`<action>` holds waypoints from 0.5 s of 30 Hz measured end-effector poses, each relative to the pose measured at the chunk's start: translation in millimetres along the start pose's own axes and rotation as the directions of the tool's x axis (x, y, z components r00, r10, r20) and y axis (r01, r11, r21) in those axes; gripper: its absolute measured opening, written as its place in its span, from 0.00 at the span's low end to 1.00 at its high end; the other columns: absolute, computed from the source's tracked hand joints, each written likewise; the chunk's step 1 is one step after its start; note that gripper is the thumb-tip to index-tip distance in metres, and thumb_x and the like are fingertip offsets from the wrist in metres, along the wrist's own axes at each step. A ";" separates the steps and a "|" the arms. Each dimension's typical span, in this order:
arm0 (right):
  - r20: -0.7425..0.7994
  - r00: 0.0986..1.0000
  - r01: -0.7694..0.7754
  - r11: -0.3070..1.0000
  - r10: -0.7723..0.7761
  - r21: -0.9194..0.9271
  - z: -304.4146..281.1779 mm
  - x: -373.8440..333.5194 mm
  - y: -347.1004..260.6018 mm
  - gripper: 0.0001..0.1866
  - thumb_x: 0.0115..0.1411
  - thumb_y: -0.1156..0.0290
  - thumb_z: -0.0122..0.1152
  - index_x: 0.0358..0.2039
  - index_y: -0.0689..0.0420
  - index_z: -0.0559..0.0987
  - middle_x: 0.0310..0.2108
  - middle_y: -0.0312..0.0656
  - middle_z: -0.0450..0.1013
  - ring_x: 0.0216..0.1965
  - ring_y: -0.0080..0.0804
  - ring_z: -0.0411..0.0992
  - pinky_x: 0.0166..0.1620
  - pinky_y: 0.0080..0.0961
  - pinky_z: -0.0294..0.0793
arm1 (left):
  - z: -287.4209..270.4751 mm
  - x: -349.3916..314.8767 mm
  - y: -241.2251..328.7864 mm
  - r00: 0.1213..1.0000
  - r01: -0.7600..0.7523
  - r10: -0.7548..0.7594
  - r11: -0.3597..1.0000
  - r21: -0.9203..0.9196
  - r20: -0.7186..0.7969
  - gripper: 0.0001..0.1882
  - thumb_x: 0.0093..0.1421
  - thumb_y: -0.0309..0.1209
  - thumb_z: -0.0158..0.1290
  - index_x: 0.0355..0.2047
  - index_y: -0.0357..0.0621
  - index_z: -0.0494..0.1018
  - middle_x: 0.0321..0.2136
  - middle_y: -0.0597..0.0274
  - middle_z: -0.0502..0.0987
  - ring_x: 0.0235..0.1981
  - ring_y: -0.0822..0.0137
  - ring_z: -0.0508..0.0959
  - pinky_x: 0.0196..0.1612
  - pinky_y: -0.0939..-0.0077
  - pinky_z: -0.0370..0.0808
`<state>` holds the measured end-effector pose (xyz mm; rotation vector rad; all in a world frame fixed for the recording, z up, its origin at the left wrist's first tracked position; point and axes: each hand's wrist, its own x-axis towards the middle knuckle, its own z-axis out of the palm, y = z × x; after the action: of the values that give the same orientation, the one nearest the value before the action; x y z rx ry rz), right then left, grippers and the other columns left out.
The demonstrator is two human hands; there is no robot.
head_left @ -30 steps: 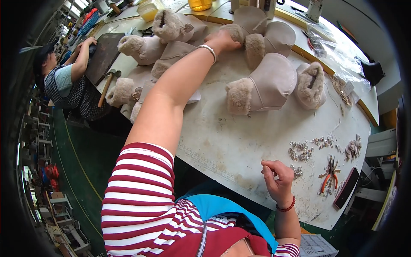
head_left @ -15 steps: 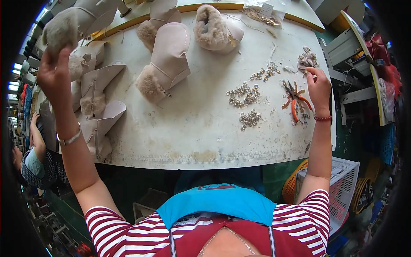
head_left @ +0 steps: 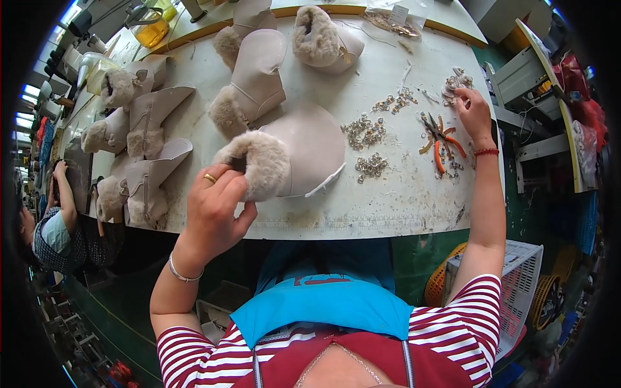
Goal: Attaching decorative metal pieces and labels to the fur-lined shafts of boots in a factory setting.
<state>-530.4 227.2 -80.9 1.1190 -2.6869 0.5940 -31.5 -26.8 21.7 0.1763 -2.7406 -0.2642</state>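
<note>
Left hand (head_left: 210, 208) gripped the fur cuff (head_left: 266, 167) of a pale boot (head_left: 317, 152), which extended to that hand's right over the bench (head_left: 401, 210). Right hand (head_left: 475, 114) curled at a cluster of small pale pieces (head_left: 458, 79); could not tell whether it held one. Orange-handled pliers (head_left: 438, 155) lay left of it.

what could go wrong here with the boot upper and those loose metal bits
The left hand holds the fur-cuffed boot upper by one end, so it might slip. Its pale end is close to loose metal fittings and could scatter them. The orange-handled pliers might be knocked by the right hand.
</note>
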 end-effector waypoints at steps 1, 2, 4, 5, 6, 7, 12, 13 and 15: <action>-0.108 0.990 0.084 0.996 -0.087 -0.030 1.3 3.7 1.4 0.17 0.60 0.76 0.59 0.49 0.52 0.81 0.44 0.46 0.77 0.44 0.43 0.77 0.48 0.34 0.78 | -0.7 0.2 -0.9 1.000 0.000 0.000 1.000 0.000 -0.001 0.14 0.43 0.25 0.60 0.32 0.40 0.72 0.32 0.54 0.77 0.41 0.51 0.76 0.47 0.58 0.70; -0.152 0.982 0.104 0.992 -0.114 -0.075 4.1 7.1 2.1 0.17 0.60 0.76 0.58 0.50 0.52 0.81 0.44 0.45 0.77 0.44 0.42 0.77 0.48 0.33 0.78 | -1.5 0.4 -1.3 1.000 -0.007 0.008 0.999 0.044 -0.022 0.14 0.43 0.25 0.60 0.33 0.39 0.72 0.32 0.54 0.77 0.42 0.51 0.76 0.48 0.57 0.70; -0.147 0.979 0.121 0.985 -0.139 -0.125 9.9 13.0 2.2 0.17 0.60 0.76 0.58 0.50 0.52 0.81 0.44 0.45 0.77 0.44 0.43 0.77 0.48 0.33 0.78 | -1.7 -2.8 -4.8 0.999 0.014 -0.009 0.995 0.097 -0.047 0.16 0.44 0.25 0.60 0.36 0.38 0.73 0.33 0.53 0.78 0.44 0.50 0.77 0.50 0.57 0.70; -0.142 0.976 0.137 0.975 -0.163 -0.176 12.5 16.3 1.9 0.17 0.61 0.75 0.58 0.50 0.52 0.81 0.44 0.44 0.77 0.44 0.43 0.77 0.49 0.33 0.78 | -0.3 -3.9 -5.9 0.999 0.016 -0.011 0.995 0.101 -0.048 0.16 0.44 0.25 0.60 0.36 0.38 0.73 0.33 0.53 0.78 0.44 0.50 0.77 0.50 0.57 0.70; -0.142 0.976 0.139 0.975 -0.165 -0.173 14.1 19.8 2.2 0.17 0.61 0.75 0.58 0.50 0.52 0.81 0.44 0.44 0.77 0.44 0.43 0.77 0.49 0.33 0.78 | 1.2 -4.6 -6.9 0.997 0.034 -0.024 0.991 0.128 -0.080 0.17 0.45 0.26 0.60 0.37 0.38 0.73 0.34 0.53 0.78 0.44 0.50 0.77 0.51 0.57 0.70; -0.124 0.979 0.136 0.971 -0.163 -0.196 15.8 21.9 2.0 0.16 0.61 0.74 0.59 0.50 0.52 0.81 0.44 0.44 0.77 0.43 0.43 0.78 0.49 0.34 0.78 | 1.7 -5.5 -7.0 0.993 0.054 -0.038 0.987 0.154 -0.110 0.18 0.46 0.26 0.61 0.39 0.37 0.74 0.36 0.52 0.79 0.44 0.50 0.77 0.52 0.57 0.70; -0.099 0.978 0.160 0.968 -0.182 -0.195 19.0 25.9 8.5 0.16 0.60 0.72 0.62 0.50 0.52 0.82 0.44 0.44 0.77 0.42 0.42 0.78 0.48 0.34 0.79 | 0.9 -3.8 0.7 0.982 0.110 -0.084 0.983 0.146 -0.172 0.21 0.47 0.27 0.61 0.43 0.36 0.75 0.40 0.53 0.78 0.46 0.51 0.76 0.53 0.58 0.69; -0.123 0.971 0.185 0.972 -0.204 -0.147 19.3 24.7 9.7 0.16 0.60 0.71 0.62 0.50 0.53 0.82 0.45 0.44 0.77 0.41 0.41 0.78 0.48 0.33 0.79 | 1.5 -3.2 1.8 0.975 0.122 -0.094 0.984 0.128 -0.204 0.21 0.47 0.27 0.62 0.43 0.36 0.75 0.42 0.53 0.78 0.46 0.51 0.76 0.54 0.58 0.69; -0.147 0.963 0.212 0.972 -0.226 -0.101 17.6 23.8 12.8 0.16 0.60 0.70 0.63 0.50 0.53 0.82 0.45 0.44 0.77 0.40 0.40 0.79 0.47 0.33 0.79 | 1.5 -1.9 5.1 0.970 0.128 -0.098 0.984 0.126 -0.222 0.21 0.47 0.27 0.62 0.43 0.37 0.76 0.42 0.53 0.78 0.47 0.52 0.75 0.54 0.58 0.69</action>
<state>-556.4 212.7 -93.5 1.2671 -2.3902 0.5034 -30.7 -21.3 20.8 0.3775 -2.5364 -0.0776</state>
